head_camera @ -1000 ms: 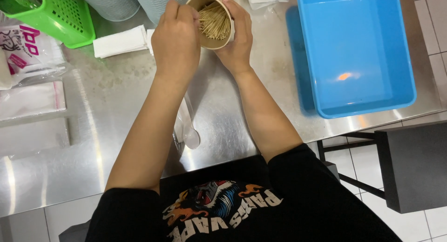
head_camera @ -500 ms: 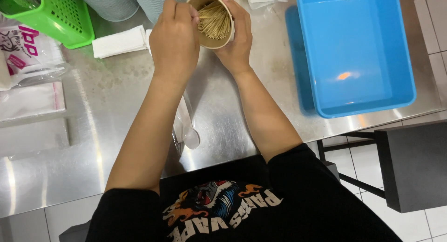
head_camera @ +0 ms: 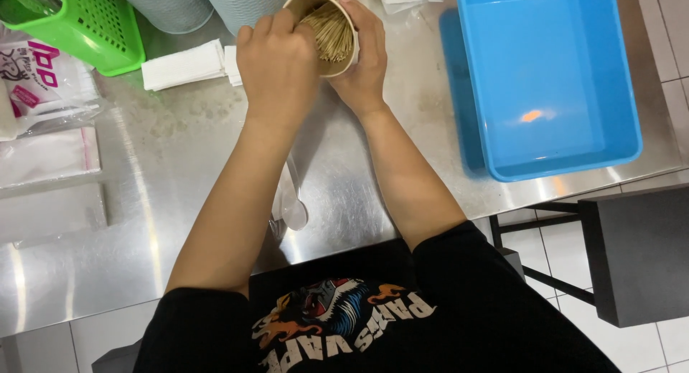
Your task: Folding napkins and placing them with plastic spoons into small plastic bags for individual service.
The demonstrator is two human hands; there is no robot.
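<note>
A round tan paper cup (head_camera: 343, 63) full of thin wooden sticks (head_camera: 331, 30) is tipped toward me above the steel table (head_camera: 179, 150). My right hand (head_camera: 367, 64) wraps around its far side and holds it. My left hand (head_camera: 276, 61) is at the cup's mouth, fingers curled on the sticks; whether they pinch any is hidden.
A blue plastic tub (head_camera: 549, 78) sits at the right. A green basket (head_camera: 79, 25) and two grey cups (head_camera: 244, 3) stand at the back. White napkins (head_camera: 183, 64) and clear plastic bags (head_camera: 43, 150) lie at left. A clear plastic spoon (head_camera: 293, 204) lies under my left arm. A dark stool (head_camera: 631, 251) is beside the table.
Both hands and the cup stay almost where they were; my left fingers shift slightly among the sticks.
</note>
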